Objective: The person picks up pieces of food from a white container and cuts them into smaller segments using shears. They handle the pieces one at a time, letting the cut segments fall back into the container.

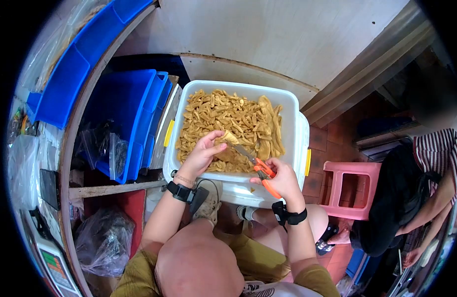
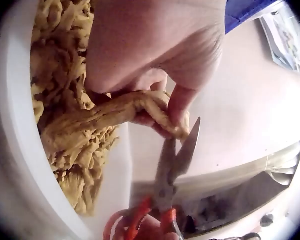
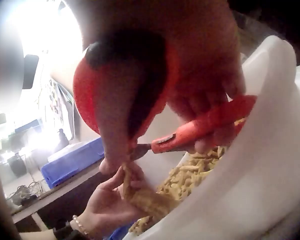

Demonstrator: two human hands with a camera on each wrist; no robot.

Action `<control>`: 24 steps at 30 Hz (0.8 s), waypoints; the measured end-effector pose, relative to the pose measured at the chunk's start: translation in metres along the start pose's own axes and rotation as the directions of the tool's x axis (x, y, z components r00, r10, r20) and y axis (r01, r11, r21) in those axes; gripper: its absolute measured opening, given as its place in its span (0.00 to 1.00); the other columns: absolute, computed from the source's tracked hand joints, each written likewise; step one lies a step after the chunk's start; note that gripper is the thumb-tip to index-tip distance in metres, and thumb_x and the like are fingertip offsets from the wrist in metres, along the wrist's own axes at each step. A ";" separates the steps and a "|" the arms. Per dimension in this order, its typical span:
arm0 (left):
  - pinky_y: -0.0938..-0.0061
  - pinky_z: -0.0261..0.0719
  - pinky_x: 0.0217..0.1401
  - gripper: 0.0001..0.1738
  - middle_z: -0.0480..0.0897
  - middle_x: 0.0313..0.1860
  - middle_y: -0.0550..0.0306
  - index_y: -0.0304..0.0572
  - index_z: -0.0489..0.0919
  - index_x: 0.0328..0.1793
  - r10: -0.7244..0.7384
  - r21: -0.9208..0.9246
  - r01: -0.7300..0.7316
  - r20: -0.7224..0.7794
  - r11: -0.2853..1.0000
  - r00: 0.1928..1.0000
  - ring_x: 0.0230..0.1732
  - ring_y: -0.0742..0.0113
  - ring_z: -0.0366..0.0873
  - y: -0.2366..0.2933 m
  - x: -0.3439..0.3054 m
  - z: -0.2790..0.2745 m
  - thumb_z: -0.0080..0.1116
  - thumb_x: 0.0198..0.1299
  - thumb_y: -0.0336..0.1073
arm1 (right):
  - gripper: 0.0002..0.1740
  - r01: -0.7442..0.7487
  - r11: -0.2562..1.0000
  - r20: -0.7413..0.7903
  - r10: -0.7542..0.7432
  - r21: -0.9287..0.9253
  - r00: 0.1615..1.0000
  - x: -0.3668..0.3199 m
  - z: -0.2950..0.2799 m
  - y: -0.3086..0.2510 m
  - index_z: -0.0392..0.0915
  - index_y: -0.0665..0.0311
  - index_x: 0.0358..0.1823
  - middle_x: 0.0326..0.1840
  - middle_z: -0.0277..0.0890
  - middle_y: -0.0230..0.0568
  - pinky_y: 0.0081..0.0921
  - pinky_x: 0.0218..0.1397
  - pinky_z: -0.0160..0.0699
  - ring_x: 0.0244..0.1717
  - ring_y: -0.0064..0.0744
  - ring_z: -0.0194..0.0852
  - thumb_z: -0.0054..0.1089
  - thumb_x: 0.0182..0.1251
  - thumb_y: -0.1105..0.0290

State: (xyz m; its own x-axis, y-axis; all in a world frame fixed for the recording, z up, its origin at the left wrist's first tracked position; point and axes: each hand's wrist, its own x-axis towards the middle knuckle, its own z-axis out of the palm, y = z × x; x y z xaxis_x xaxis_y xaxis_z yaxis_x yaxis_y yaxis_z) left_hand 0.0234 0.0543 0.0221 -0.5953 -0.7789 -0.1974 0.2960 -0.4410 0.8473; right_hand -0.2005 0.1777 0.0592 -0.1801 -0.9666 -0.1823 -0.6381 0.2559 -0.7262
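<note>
White tub (image 1: pixel 290 111) below the fingers, probably to catch cuttings; tan pieces (image 1: pixel 218 111) heaped inside. Right hand (image 1: pixel 284 179) curled round orange-handled scissors (image 2: pixel 165 189), blades parted. Left hand (image 1: pixel 201 156) pinches one tan strip (image 2: pixel 107 116), end just past fingertips, presumably to steady it.

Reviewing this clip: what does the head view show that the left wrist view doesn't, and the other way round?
Only the head view: the pink stool, the yellow latches on the tub's sides, and the clear plastic bag at lower left.

Only the left wrist view: the clear gap between the blades of the orange-handled scissors, open by the strip's end.

Both: the left hand holding a tan strip, the white tub of tan pieces, and the right hand on the scissors, mostly cut off in the wrist view.
</note>
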 end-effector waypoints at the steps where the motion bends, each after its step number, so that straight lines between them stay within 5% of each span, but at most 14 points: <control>1: 0.79 0.69 0.58 0.21 0.73 0.53 0.62 0.35 0.69 0.61 -0.030 -0.016 0.030 -0.009 0.999 1.000 0.52 0.76 0.71 0.001 -0.001 0.001 0.58 0.62 0.28 | 0.35 0.002 0.999 0.005 -0.002 0.035 1.000 0.001 0.002 0.004 0.75 0.67 0.33 0.22 0.72 0.38 0.24 0.31 0.71 0.24 0.25 0.66 0.83 0.32 0.49; 2: 0.79 0.69 0.58 0.21 0.73 0.54 0.61 0.35 0.69 0.61 -0.059 -0.033 0.059 -0.015 0.998 0.998 0.52 0.76 0.71 0.002 -0.003 0.003 0.58 0.62 0.28 | 0.35 0.003 0.999 0.001 -0.003 0.033 1.000 0.002 0.005 0.007 0.75 0.67 0.33 0.22 0.72 0.38 0.24 0.31 0.71 0.24 0.25 0.66 0.83 0.32 0.49; 4: 0.79 0.69 0.58 0.22 0.73 0.54 0.61 0.34 0.68 0.62 -0.055 -0.028 0.053 -0.045 0.998 0.998 0.52 0.76 0.72 -0.008 -0.002 0.000 0.58 0.62 0.29 | 0.37 -0.001 0.997 0.011 0.001 0.078 1.000 0.005 0.014 0.014 0.75 0.66 0.31 0.23 0.76 0.46 0.33 0.35 0.75 0.27 0.44 0.76 0.78 0.34 0.40; 8: 0.78 0.69 0.56 0.23 0.77 0.49 0.59 0.37 0.68 0.64 -0.066 -0.103 0.054 -0.118 0.993 0.991 0.50 0.72 0.73 -0.034 0.000 -0.021 0.57 0.63 0.31 | 0.34 -0.035 0.990 0.037 0.041 -0.140 0.998 0.006 0.019 -0.003 0.76 0.65 0.35 0.31 0.80 0.50 0.38 0.38 0.77 0.37 0.51 0.80 0.71 0.42 0.39; 12: 0.74 0.70 0.58 0.24 0.77 0.53 0.54 0.36 0.68 0.64 -0.102 -0.181 0.070 -0.174 0.981 0.979 0.53 0.67 0.74 -0.033 -0.001 -0.017 0.56 0.61 0.27 | 0.35 -0.032 0.991 0.004 0.033 -0.130 0.999 0.006 0.030 0.018 0.77 0.64 0.39 0.33 0.79 0.53 0.41 0.41 0.76 0.39 0.55 0.78 0.71 0.42 0.40; 17: 0.78 0.71 0.50 0.23 0.78 0.48 0.57 0.37 0.68 0.64 -0.019 -0.135 -0.002 -0.154 0.991 0.988 0.45 0.71 0.74 -0.031 -0.002 -0.014 0.54 0.62 0.25 | 0.39 0.021 0.982 -0.006 -0.023 -0.185 1.000 0.000 0.020 0.013 0.77 0.61 0.38 0.32 0.80 0.48 0.39 0.41 0.76 0.39 0.50 0.80 0.64 0.42 0.30; 24: 0.78 0.73 0.49 0.14 0.81 0.43 0.60 0.38 0.74 0.54 0.018 -0.115 -0.025 -0.060 0.993 0.998 0.41 0.72 0.75 -0.031 0.003 -0.015 0.56 0.62 0.27 | 0.39 -0.026 0.988 -0.060 0.017 -0.152 0.998 -0.005 0.024 0.017 0.77 0.62 0.33 0.30 0.79 0.47 0.38 0.37 0.74 0.34 0.48 0.79 0.66 0.40 0.30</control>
State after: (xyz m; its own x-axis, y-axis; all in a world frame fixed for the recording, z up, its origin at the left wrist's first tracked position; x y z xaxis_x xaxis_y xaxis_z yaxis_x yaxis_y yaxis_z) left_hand 0.0239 0.0588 -0.0118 -0.5437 -0.8122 -0.2115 0.3947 -0.4699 0.7896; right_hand -0.1923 0.1864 0.0314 -0.2358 -0.9595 -0.1542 -0.7398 0.2801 -0.6118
